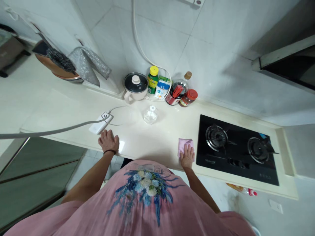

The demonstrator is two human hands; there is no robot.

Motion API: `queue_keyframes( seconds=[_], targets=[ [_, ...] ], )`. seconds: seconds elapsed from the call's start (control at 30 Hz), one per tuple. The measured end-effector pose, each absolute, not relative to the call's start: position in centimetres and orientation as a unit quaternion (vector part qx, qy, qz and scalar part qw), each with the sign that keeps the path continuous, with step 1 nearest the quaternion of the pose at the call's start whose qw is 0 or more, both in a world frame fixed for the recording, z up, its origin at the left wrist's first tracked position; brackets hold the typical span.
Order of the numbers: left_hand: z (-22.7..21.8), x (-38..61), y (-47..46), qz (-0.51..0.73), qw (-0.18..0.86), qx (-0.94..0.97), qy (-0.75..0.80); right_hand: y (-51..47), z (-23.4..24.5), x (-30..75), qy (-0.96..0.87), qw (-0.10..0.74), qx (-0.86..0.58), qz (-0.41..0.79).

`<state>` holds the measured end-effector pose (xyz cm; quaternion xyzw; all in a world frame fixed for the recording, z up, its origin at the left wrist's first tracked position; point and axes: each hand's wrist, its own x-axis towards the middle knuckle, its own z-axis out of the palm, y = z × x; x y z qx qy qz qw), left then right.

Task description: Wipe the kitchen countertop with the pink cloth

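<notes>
My left hand [108,141] lies on the front edge of the pale counter [137,144], fingers spread and nothing in them. Just beyond its fingertips is a white box-shaped device [98,124] with a cable attached, perhaps a power bank. My right hand [187,157] rests flat on a folded pink cloth [182,144], its fingers extended over the cloth without wrapping round it. The cloth sits on the counter close to the left side of the black gas stove [237,149]. Between my hands, farther back, stands a small clear glass jar [150,114] with a white lid.
Along the wall stand a lidded electric pot [136,88], a green bottle with yellow cap [153,80], a white-blue packet [162,89] and a red-lidded jar [188,98]. A grey cable [49,133] crosses the left side. A range hood [287,62] overhangs at right.
</notes>
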<state>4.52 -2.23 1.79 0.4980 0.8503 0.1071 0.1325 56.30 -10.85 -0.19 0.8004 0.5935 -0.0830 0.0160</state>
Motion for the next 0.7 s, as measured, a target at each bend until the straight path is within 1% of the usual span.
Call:
queue_keyframes(
  seconds=[0.1, 0.17, 0.23, 0.4, 0.5, 0.6, 0.7],
  targets=[
    [2.0, 4.6, -2.2, 0.116, 0.137, 0.497, 0.849, -11.6, -0.4, 57.5, 0.531, -0.009, 0.845, -0.068],
    [2.1, 4.7, -2.2, 0.122, 0.137, 0.496, 0.848, -11.4, -0.4, 55.6, 0.500, -0.019, 0.864, -0.060],
    [2.1, 4.7, -2.3, 0.123, 0.136, 0.496, 0.849, -10.9, -0.3, 52.0, 0.516, -0.017, 0.854, -0.065],
    [2.1, 4.6, -2.3, 0.115, 0.135, 0.497, 0.849, -9.1, 0.1, 40.2, 0.715, 0.002, 0.683, -0.147],
    [2.1, 4.5, -2.3, 0.115, 0.139, 0.502, 0.846, -8.6, 0.5, 36.3, 0.782, 0.001, 0.595, -0.184],
    [2.2, 4.4, -2.4, 0.124, 0.145, 0.503, 0.843, -9.6, 0.7, 37.2, 0.791, 0.002, 0.582, -0.192],
    [2.2, 4.4, -2.4, 0.129, 0.150, 0.508, 0.838, -12.6, 0.5, 42.1, 0.745, 0.010, 0.647, -0.164]
  ],
)
